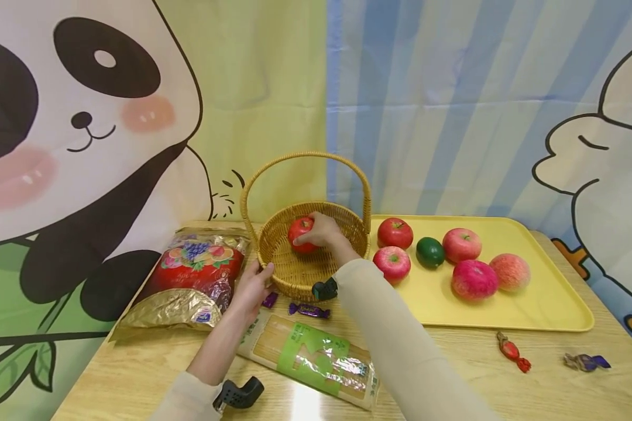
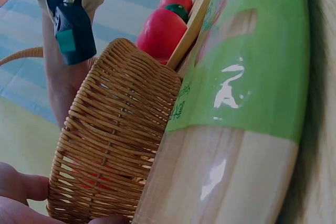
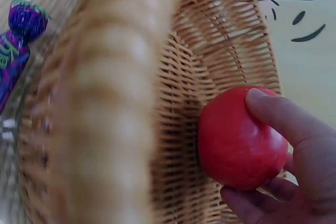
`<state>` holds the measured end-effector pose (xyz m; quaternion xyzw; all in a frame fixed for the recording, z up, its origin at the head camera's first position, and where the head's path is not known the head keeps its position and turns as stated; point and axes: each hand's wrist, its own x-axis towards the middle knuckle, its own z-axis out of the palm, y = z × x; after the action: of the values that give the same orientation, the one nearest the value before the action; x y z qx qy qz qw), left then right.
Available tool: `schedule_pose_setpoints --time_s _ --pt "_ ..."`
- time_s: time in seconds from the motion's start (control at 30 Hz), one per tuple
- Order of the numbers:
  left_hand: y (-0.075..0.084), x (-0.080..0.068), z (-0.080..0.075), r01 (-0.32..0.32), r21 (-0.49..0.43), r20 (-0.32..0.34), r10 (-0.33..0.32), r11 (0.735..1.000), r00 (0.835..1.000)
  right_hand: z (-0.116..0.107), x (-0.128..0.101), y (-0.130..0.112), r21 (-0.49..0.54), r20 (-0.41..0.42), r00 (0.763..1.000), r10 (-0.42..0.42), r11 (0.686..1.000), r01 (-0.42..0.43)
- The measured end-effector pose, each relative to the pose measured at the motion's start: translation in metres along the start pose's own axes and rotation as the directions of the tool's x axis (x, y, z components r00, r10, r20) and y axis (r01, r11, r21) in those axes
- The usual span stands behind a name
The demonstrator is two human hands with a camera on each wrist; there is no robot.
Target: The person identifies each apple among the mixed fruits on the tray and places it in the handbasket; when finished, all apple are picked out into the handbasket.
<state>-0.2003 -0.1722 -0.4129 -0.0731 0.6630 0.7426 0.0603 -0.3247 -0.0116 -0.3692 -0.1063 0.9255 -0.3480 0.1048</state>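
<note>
Two hands: right (image 1: 323, 231) grips apple (image 1: 301, 234); left (image 1: 253, 286) steadies basket (image 1: 295, 275)

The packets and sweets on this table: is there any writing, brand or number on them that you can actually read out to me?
No text here can be read for certain.
Noodle packet: print on its green band, and small dark characters at the band's edge in the left wrist view, too small and tilted to read.
Foil snack bag: lettering and a small blue badge, blurred.
Purple candy: pale lettering, too small.
Purple wrapper: one letter, perhaps "K", the rest cut off.
</note>
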Motion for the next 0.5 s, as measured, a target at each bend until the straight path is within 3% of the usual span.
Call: schedule_pose_setpoints --time_s 0.23,0.5 --pt "-0.002 0.002 0.002 -0.007 0.000 0.010 0.007 1.000 1.000 0.012 0.008 -0.002 0.013 -0.041 0.999 0.005 1.000 -0.005" --pt "0.000 -0.002 0.000 0.004 0.010 0.006 -0.004 1.000 1.000 0.015 0.011 -0.002 -0.009 0.009 1.000 0.017 1.000 -0.017"
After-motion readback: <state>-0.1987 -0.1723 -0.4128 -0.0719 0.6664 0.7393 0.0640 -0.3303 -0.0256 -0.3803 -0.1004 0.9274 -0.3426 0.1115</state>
